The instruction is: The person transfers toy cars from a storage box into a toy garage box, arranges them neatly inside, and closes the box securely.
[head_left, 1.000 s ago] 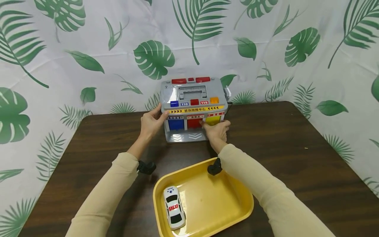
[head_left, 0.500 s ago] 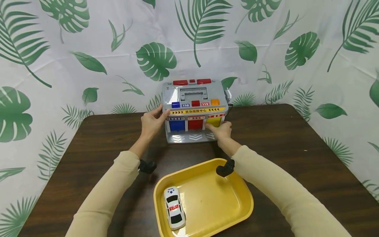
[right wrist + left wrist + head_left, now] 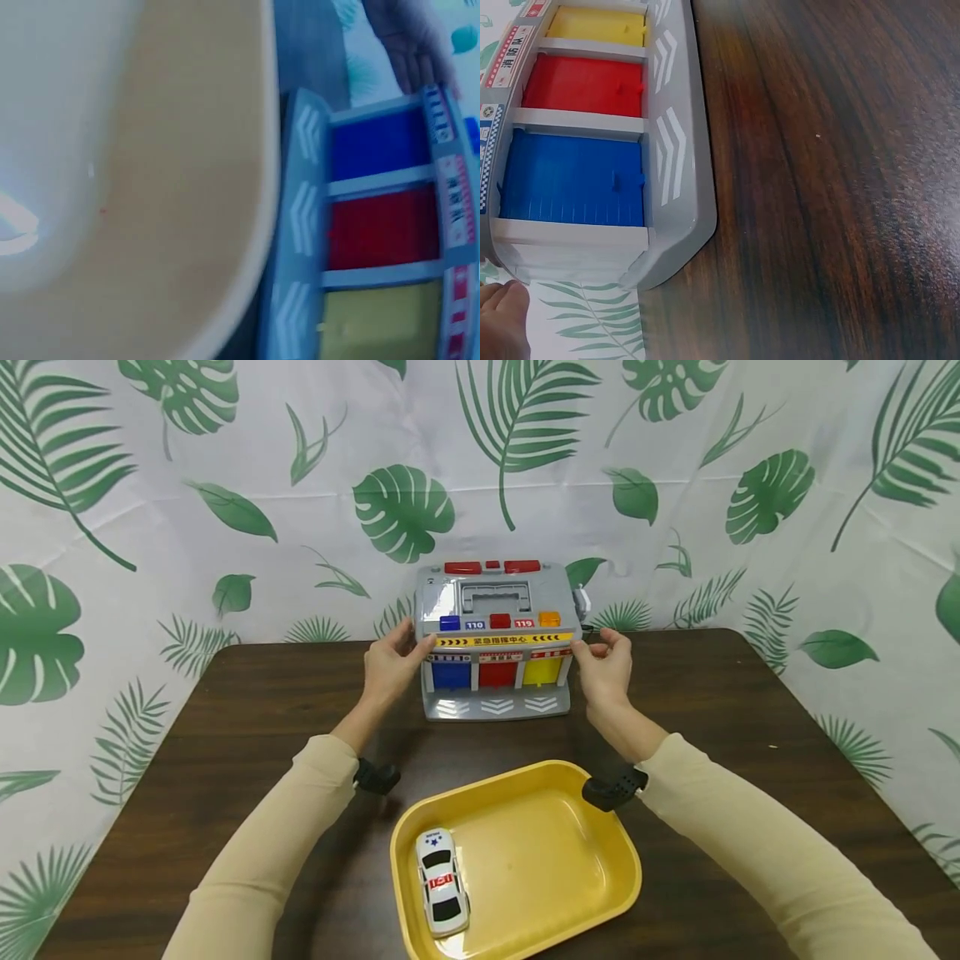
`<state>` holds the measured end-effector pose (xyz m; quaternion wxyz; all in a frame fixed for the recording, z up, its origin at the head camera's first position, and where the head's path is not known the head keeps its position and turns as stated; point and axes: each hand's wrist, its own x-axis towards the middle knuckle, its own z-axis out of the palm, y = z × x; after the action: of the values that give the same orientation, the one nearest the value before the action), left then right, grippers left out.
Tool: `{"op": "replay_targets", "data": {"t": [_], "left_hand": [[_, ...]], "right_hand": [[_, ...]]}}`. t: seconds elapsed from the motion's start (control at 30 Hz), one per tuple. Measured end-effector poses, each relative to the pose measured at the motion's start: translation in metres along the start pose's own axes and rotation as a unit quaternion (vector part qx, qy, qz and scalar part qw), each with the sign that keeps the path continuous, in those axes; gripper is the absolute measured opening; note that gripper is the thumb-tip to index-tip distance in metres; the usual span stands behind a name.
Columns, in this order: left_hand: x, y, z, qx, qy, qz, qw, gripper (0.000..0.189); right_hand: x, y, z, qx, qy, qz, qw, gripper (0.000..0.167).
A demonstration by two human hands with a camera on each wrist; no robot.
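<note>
A grey toy garage point(image 3: 495, 706) stands at the back of the table, with blue, red and yellow doors, all down. My left hand point(image 3: 388, 670) holds its left front roof corner, thumb in front and fingers along the side. At the opposite corner, my right hand point(image 3: 606, 672) has its thumb at the roof edge and its bent fingers beside the wall. In the left wrist view the blue door point(image 3: 574, 180) is nearest, with part of my left hand low at the left. The right wrist view shows the yellow door point(image 3: 382, 322) at the bottom.
A yellow tray point(image 3: 525, 860) lies in front of the garage, between my forearms, with a white toy police car point(image 3: 442, 883) along its left side. A leaf-print cloth point(image 3: 300, 527) hangs right behind the garage. A tiny yellowish scrap point(image 3: 773, 746) lies on the table at right.
My right hand has moved right and up from the red and yellow doors to the garage's right roof corner. My left hand stays at the left corner, and the garage stands where it was.
</note>
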<state>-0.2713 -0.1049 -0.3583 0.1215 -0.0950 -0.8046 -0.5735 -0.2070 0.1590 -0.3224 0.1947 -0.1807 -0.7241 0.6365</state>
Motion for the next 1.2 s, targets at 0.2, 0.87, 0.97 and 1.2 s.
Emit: {"op": "replay_targets", "data": {"t": [0.2, 0.87, 0.97, 1.2], "left_hand": [[0.001, 0.002, -0.001, -0.051, -0.034, -0.008, 0.9981, 0.061], [-0.002, 0.002, 0.000, -0.047, -0.065, -0.024, 0.9965, 0.063], [-0.004, 0.002, 0.000, -0.050, -0.061, -0.019, 0.9967, 0.063], [-0.007, 0.003, 0.002, -0.053, -0.057, -0.021, 0.9968, 0.062]], "right_hand": [[-0.010, -0.014, 0.015, 0.013, -0.043, -0.130, 0.9905, 0.044], [-0.025, -0.014, 0.082, -0.167, -0.193, -0.292, 0.9216, 0.057], [-0.027, -0.012, 0.085, -0.180, -0.196, -0.295, 0.9177, 0.058], [-0.027, -0.008, 0.090, -0.198, -0.196, -0.295, 0.9141, 0.058]]}}
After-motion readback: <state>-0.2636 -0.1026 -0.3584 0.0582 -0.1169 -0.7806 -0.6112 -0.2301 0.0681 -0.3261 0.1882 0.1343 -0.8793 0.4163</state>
